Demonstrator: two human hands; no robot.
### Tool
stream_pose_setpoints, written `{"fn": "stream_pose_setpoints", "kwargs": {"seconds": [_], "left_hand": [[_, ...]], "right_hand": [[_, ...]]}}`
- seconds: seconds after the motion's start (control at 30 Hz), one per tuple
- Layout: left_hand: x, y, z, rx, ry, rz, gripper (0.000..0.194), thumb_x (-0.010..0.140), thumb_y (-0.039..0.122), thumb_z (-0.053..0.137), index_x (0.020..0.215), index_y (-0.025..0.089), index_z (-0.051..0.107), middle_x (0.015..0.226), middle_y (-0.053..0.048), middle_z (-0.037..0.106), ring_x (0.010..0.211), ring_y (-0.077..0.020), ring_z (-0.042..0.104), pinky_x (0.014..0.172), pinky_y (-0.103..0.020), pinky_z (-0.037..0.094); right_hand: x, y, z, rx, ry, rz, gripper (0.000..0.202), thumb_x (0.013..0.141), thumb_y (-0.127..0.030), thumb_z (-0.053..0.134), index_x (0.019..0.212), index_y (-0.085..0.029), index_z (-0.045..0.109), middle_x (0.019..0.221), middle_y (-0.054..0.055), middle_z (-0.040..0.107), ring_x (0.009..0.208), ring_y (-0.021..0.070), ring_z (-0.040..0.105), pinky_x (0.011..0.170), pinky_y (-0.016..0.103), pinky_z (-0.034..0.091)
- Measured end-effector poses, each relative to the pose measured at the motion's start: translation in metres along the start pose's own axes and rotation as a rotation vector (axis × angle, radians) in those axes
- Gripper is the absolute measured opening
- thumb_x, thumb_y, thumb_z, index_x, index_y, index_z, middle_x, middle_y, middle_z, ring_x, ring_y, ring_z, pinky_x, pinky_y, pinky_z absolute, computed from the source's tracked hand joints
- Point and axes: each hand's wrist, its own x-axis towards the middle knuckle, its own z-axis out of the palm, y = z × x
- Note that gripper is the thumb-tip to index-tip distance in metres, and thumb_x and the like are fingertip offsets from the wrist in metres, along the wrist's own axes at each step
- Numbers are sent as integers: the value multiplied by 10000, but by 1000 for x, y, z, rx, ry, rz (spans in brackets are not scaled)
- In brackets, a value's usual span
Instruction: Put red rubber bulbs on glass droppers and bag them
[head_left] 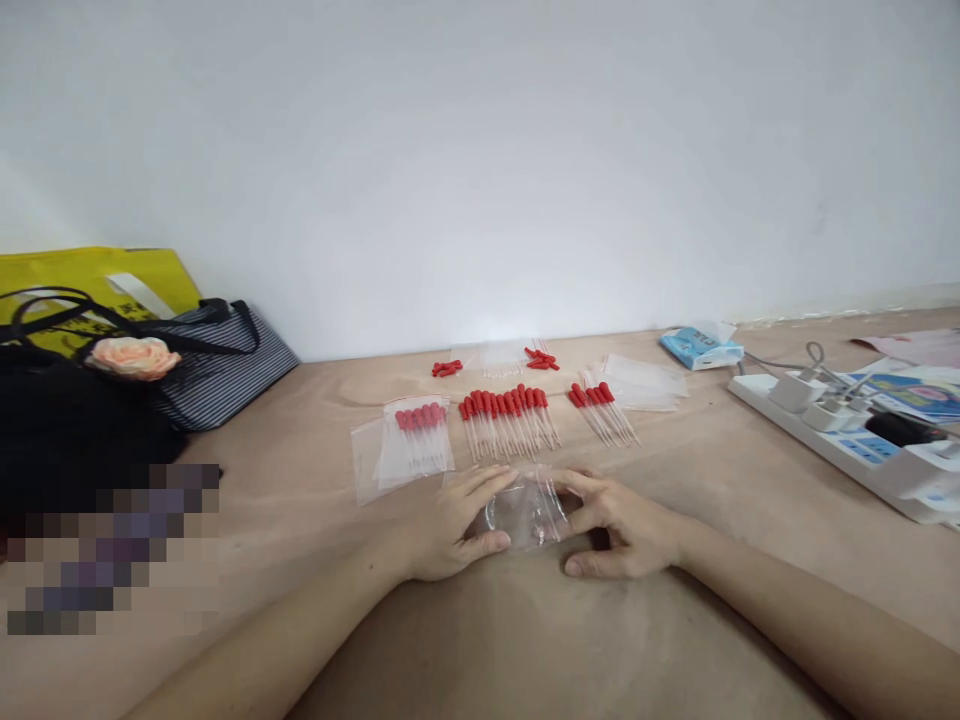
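A clear plastic zip bag (525, 512) lies between my two hands, low over the table. My left hand (454, 525) curves around its left side, fingers at the far edge and thumb near the close edge. At the zip end, my right hand (619, 520) has its fingers on the bag, its thumb apart from the film. Just beyond is a row of droppers with red bulbs (506, 405). More red-bulbed droppers (604, 410) lie to the right. On the left, several droppers (421, 420) lie on or inside clear bags (367, 460); I cannot tell which.
Small piles of red bulbs (447, 369) and flat clear bags (645, 382) lie farther back. A blue tissue pack (697, 348) and a white power strip (806, 430) with chargers stand right. A striped bag (232, 370) and a yellow bag (161, 270) sit left, against the wall.
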Motion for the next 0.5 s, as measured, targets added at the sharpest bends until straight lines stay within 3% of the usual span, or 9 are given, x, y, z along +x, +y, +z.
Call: {"fn": "stream_pose_setpoints", "kwargs": {"seconds": [0.17, 0.23, 0.3, 0.4, 0.5], "left_hand": [[1, 1, 1, 44, 2, -21, 553, 803, 406, 452, 1305, 240, 292, 1357, -51, 331, 1243, -237, 280, 1014, -439, 241], [2, 0, 4, 42, 19, -19, 542, 805, 410, 449, 1298, 240, 302, 1357, -44, 331, 1246, -226, 275, 1017, -428, 242], [1, -2, 6, 43, 37, -3, 530, 808, 411, 445, 1292, 243, 308, 1361, -35, 326, 1250, -215, 269, 1023, -419, 235], [1, -4, 7, 39, 54, 23, 513, 813, 408, 441, 1286, 257, 312, 1363, -21, 322, 1248, -209, 273, 1025, -410, 236], [1, -3, 6, 34, 44, 6, 508, 811, 413, 442, 1282, 267, 319, 1363, -19, 322, 1244, -219, 280, 1015, -418, 254]], "right_hand": [[-2, 10, -3, 144, 126, 178, 233, 731, -359, 572, 875, -201, 667, 1050, 72, 573, 950, 175, 535, 833, 318, 403], [-1, 26, -13, 88, 255, 382, 230, 782, -339, 496, 795, -183, 664, 879, 58, 622, 803, 150, 571, 727, 275, 437], [0, 50, -27, -138, 490, 712, 230, 775, -311, 481, 801, -154, 647, 825, 76, 625, 743, 162, 569, 667, 269, 430], [2, 86, -48, -346, 491, 1146, 326, 712, -293, 534, 969, -105, 605, 914, 135, 620, 822, 212, 571, 679, 272, 412], [2, 107, -57, -332, 471, 1229, 299, 683, -221, 535, 927, -75, 627, 857, 156, 638, 806, 229, 588, 636, 254, 406]]}}
